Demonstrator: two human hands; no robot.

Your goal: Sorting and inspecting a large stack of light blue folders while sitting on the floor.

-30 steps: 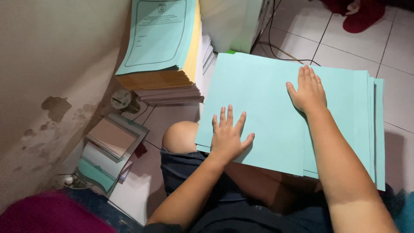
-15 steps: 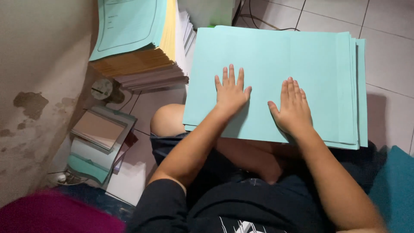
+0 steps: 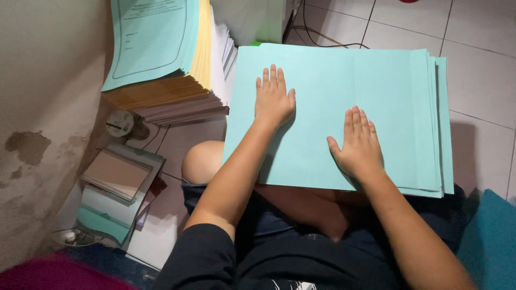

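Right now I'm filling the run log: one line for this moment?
left hand flat on blue sheets | right hand flat | sheets on lap

The floor [image 3: 478, 80] has pale square tiles. On the left stands a beige wall [image 3: 48, 96] with dark damp stains [image 3: 28, 146].

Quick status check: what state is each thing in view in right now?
Left hand: flat, fingers spread, on the paper.
Right hand: flat, palm down, on the paper.
Stack of light teal paper sheets: lying on the lap, edges fanned at right.
Tall pile of teal-covered booklets: stacked, closed, on the floor.
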